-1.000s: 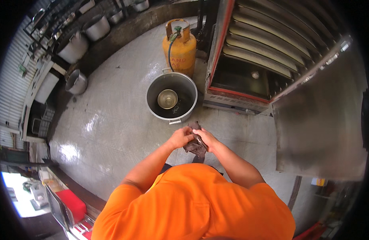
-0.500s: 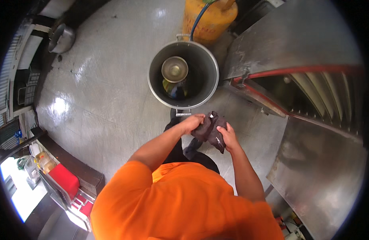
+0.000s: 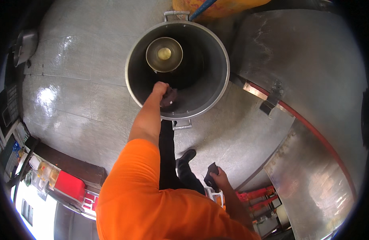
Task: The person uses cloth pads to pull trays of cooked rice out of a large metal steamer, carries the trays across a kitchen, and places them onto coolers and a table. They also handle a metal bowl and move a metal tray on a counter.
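A large grey metal pot [image 3: 211, 86] with two loop handles stands on the floor in front of me. My left hand [image 3: 160, 89] reaches over its near left side, closed on a dark cloth [image 3: 170, 98]. Inside the pot, beyond that hand, is a round metal pan [image 3: 174, 45] with a yellowish middle. What lies under the pan is in shadow. My right hand [image 3: 222, 179] is back by my right side, its fingers closed round another dark cloth [image 3: 211, 176].
Large steel panels [image 3: 312, 168] with a red edge and a latch [image 3: 269, 105] stand at the right. A yellow cylinder [image 3: 228, 8] with a blue hose [image 3: 203, 9] is behind the pot. Another metal pot [image 3: 26, 47] lies far left; a red-backed chair [image 3: 69, 186] is near left.
My hands were together over dark cloth before me. Now the left has gone forward into the pot and the right has drawn back. The pot appears larger; the slatted opening at the right no longer shows.
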Demonstrator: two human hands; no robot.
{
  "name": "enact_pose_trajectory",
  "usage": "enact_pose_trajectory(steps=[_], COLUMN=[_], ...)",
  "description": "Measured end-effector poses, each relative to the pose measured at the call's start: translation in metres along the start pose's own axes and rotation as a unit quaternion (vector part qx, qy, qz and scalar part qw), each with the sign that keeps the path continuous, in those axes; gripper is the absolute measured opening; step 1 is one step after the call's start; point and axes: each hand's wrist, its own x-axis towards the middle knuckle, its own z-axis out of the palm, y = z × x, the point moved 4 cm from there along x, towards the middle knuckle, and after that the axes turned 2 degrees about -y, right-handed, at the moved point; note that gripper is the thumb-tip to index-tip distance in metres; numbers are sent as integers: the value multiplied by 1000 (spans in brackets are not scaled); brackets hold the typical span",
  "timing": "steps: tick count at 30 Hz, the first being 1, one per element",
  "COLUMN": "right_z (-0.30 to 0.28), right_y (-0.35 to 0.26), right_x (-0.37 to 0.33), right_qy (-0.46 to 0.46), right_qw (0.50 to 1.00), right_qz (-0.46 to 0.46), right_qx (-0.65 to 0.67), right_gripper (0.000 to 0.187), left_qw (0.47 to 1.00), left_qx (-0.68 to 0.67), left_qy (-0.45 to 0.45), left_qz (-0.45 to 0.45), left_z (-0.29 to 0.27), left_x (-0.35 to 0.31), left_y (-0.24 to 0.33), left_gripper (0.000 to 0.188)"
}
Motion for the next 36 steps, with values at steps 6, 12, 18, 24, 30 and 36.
enact_pose_trajectory(steps=[6, 12, 18, 24, 30, 36], right_z=[-16, -46, -62, -92, -115, -147], right_y=[35, 43, 33, -95, -65, -42], right_x=[-50, -118, -117, -85, -85, -109], right_qy=[-3, 86, 51, 123, 108, 126], right_qw=[991, 936, 974, 987, 993, 992], right_qz=[117, 225, 172, 92, 42, -14], right_qx=[57, 257, 136, -43, -12, -17], right_gripper=[36, 36, 35, 32, 29, 28], left_qw=[982, 844, 882, 970, 852, 652], left_qx=[-153, -501, -414, 139, -445, -687], left_qy=[80, 83, 155, 175, -89, -216], left_qz=[-83, -172, -163, -100, -261, -235], left_z=[9, 1, -14, -58, -19, 34], left_x=[59, 41, 70, 82, -13, -120], left_y=[-4, 70, 75, 99, 51, 46], left_gripper=[26, 42, 51, 50, 37, 20])
